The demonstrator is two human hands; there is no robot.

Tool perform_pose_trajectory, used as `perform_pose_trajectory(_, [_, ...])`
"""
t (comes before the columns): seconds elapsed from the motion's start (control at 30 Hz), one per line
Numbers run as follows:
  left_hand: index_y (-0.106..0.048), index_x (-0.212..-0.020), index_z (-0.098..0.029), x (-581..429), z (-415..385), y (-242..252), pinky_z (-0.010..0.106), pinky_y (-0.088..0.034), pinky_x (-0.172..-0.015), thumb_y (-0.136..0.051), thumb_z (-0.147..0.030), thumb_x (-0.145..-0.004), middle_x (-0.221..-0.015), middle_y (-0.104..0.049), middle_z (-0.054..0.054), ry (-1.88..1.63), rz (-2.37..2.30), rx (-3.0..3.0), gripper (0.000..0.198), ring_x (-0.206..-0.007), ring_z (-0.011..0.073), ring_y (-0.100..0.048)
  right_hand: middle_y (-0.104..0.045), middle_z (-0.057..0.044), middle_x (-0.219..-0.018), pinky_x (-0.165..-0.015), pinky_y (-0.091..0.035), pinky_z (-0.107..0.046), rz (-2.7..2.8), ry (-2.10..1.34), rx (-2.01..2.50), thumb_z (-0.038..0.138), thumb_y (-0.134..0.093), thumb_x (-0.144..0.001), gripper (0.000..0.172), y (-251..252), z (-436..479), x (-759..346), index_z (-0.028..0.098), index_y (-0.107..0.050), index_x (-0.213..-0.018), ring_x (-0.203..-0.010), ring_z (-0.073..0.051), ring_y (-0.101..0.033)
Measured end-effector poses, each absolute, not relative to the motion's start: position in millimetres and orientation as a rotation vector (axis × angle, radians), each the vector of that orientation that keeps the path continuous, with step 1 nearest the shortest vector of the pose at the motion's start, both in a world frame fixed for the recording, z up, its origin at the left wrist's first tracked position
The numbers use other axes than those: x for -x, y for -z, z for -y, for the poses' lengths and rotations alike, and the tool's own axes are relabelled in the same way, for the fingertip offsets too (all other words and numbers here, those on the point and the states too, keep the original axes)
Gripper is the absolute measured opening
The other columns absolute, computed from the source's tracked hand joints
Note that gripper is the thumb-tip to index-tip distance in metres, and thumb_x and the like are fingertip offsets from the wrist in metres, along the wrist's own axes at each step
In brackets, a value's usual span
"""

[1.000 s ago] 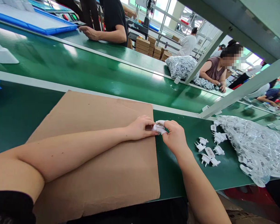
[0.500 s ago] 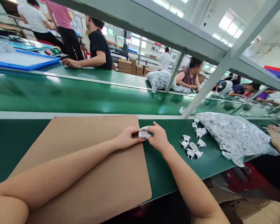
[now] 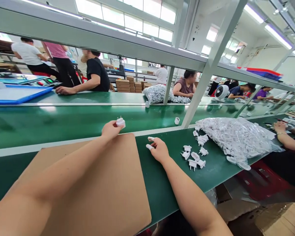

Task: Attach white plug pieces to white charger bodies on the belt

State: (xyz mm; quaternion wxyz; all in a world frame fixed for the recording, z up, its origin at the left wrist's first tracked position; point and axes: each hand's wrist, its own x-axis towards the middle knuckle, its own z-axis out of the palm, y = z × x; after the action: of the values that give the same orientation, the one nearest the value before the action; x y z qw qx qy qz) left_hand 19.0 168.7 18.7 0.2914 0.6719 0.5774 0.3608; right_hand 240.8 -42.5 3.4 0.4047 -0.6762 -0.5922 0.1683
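My left hand (image 3: 110, 130) is closed on a white plug adapter (image 3: 121, 123), its metal pins pointing up. It holds the adapter over the near edge of the green conveyor belt (image 3: 83, 121), past the brown cardboard sheet (image 3: 105, 183). My right hand (image 3: 159, 150) hovers over the green bench just right of the cardboard, thumb and forefinger apart with nothing between them. White covers sit on those two fingertips. To its right several loose white plug pieces (image 3: 193, 164) lie scattered beside a clear plastic bag (image 3: 236, 137) full of similar white pieces.
Another white piece (image 3: 177, 121) stands on the belt near a slanted grey post (image 3: 199, 82). Across the belt are a blue-rimmed tray (image 3: 39, 95), a second filled bag (image 3: 154, 94) and co-workers. A neighbour's hand (image 3: 280, 127) is at far right.
My hands have separated. The left carried the white plug adapter forward and left toward the belt, while the right let go and opened. My view has tilted up, and a white piece shows on the belt.
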Motion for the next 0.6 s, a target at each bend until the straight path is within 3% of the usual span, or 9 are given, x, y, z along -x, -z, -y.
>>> perform_pose_trajectory(0.1, [-0.072,-0.115,-0.022,-6.9,-194.2,-16.2,0.047,-0.042,-0.099,-0.077,-0.043,-0.076,-0.114,-0.076,0.010,-0.958,-1.752,-1.803,0.044,-0.114,0.0359,-0.065,-0.069,-0.015,-0.133,-0.104,-0.052,-0.045,1.594,-0.088,1.979,0.027,-0.065,-0.094,0.046,-25.1,56.7,-257.9,0.021,-0.066,-0.139,-0.120,-0.031,-0.064])
perform_pose_trajectory(0.2, [-0.071,-0.116,-0.020,2.1,-200.8,-9.9,0.055,-0.034,-0.106,-0.078,-0.046,-0.078,-0.115,-0.074,0.013,-0.856,-1.875,-1.802,0.046,-0.119,0.0397,-0.061,-0.051,-0.024,-0.155,-0.118,-0.034,-0.063,1.439,0.107,2.317,0.041,-0.076,-0.087,0.069,-44.4,73.9,-293.2,0.018,-0.057,-0.149,-0.142,-0.046,-0.046])
perform_pose_trajectory(0.27, [-0.067,-0.123,-0.018,4.7,-197.9,-5.1,0.058,-0.029,-0.109,-0.077,-0.050,-0.079,-0.124,-0.070,0.015,-0.826,-1.911,-1.801,0.055,-0.127,0.0425,-0.055,-0.041,-0.029,-0.160,-0.114,-0.025,-0.078,1.160,0.069,2.549,0.051,-0.077,-0.085,0.082,-51.1,82.4,-320.3,0.017,-0.050,-0.154,-0.147,-0.055,-0.035])
perform_pose_trajectory(0.33, [-0.058,-0.135,-0.017,4.8,-192.5,-1.7,0.059,-0.026,-0.112,-0.077,-0.055,-0.079,-0.142,-0.060,0.019,-0.915,-1.958,-1.791,0.071,-0.138,0.0448,-0.044,-0.037,-0.034,-0.160,-0.104,-0.028,-0.085,0.904,-0.096,2.711,0.054,-0.072,-0.088,0.085,-52.5,87.6,-341.7,0.014,-0.044,-0.157,-0.148,-0.060,-0.030])
perform_pose_trajectory(0.43, [-0.048,-0.145,-0.016,3.1,-184.7,-1.0,0.060,-0.022,-0.117,-0.078,-0.057,-0.077,-0.158,-0.044,0.023,-1.151,-2.014,-1.746,0.085,-0.147,0.0452,-0.033,-0.042,-0.036,-0.155,-0.096,-0.041,-0.080,0.906,-0.298,2.749,0.042,-0.071,-0.089,0.074,-48.2,90.4,-353.0,0.011,-0.048,-0.152,-0.141,-0.059,-0.041])
perform_pose_trajectory(0.6, [-0.048,-0.143,-0.018,-0.1,-177.0,-7.1,0.058,-0.020,-0.120,-0.073,-0.053,-0.081,-0.158,-0.040,0.020,-1.331,-1.939,-1.772,0.076,-0.148,0.0421,-0.030,-0.064,-0.024,-0.131,-0.098,-0.053,-0.054,1.236,-0.265,2.562,0.013,-0.075,-0.076,0.054,-39.6,88.0,-335.1,0.019,-0.068,-0.129,-0.124,-0.042,-0.060])
